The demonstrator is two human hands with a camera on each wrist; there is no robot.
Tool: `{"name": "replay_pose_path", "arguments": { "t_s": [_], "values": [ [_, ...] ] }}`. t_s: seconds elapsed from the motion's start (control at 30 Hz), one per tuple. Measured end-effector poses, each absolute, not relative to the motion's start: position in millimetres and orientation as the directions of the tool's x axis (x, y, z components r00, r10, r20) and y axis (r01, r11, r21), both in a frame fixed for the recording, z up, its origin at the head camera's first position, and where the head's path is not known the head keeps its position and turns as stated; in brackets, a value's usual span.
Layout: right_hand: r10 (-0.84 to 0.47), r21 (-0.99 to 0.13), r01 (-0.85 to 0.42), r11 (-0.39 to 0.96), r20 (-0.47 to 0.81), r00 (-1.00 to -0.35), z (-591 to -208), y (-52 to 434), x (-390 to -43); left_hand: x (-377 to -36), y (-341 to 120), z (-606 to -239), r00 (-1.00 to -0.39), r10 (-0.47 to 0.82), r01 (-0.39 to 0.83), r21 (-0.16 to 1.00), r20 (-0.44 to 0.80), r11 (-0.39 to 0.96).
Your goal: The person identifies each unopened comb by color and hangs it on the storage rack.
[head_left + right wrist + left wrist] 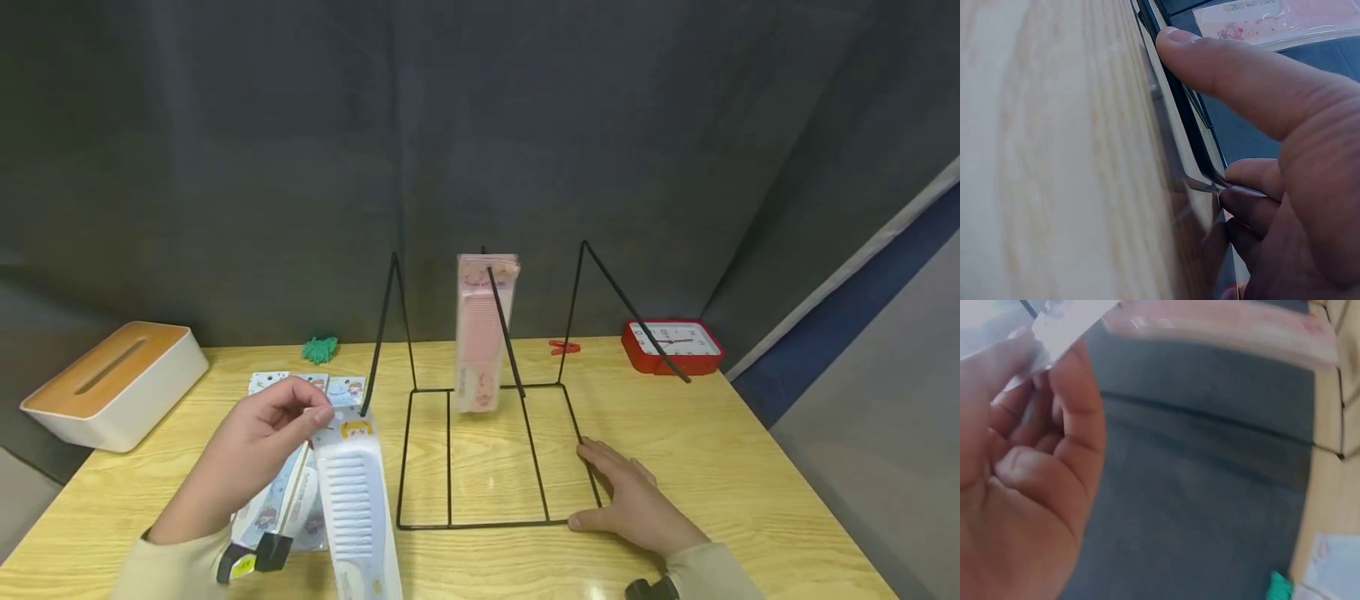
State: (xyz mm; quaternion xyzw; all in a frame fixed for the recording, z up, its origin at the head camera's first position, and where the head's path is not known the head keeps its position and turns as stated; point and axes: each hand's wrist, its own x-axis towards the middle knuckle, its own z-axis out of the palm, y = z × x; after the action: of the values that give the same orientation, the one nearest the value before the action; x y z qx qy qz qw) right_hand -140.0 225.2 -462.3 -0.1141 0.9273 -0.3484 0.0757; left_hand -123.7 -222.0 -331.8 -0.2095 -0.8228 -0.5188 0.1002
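Note:
At the front tip of the left arm of a black wire rack, my left hand pinches the top corner of a packaged light blue comb. The arm's tip overlaps the card; whether it passes through the hole I cannot tell. In the left wrist view the clear top of the package is between thumb and forefinger. My right hand rests at the rack base's front right corner, thumb at the front bar and fingers spread along the side bar. Packaged pink combs hang on the middle arm.
More packaged blue combs lie on the table behind my left hand. A tissue box stands at left, a green bundle at the back. A red clip and red clock are at back right. The rack's right arm juts forward.

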Motion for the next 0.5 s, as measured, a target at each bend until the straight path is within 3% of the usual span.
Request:
{"name": "replay_pose_path", "arguments": {
  "t_s": [0.13, 0.23, 0.5],
  "values": [
    [-0.264, -0.658, -0.164, 0.735, -0.056, -0.963, -462, 226, -140, -103, -203, -324, -0.752, 0.295, 0.65, 0.738, 0.59, 0.181],
    [-0.267, -0.661, -0.167, 0.732, -0.053, -0.962, -462, 227, -140, -94, -188, -318, -0.693, 0.266, 0.709, 0.701, 0.67, 0.082],
    [-0.265, -0.68, -0.152, 0.718, -0.064, -0.962, -465, 227, -141, -90, -171, -306, -0.669, 0.14, 0.736, 0.677, 0.73, -0.015]
  ]
}}
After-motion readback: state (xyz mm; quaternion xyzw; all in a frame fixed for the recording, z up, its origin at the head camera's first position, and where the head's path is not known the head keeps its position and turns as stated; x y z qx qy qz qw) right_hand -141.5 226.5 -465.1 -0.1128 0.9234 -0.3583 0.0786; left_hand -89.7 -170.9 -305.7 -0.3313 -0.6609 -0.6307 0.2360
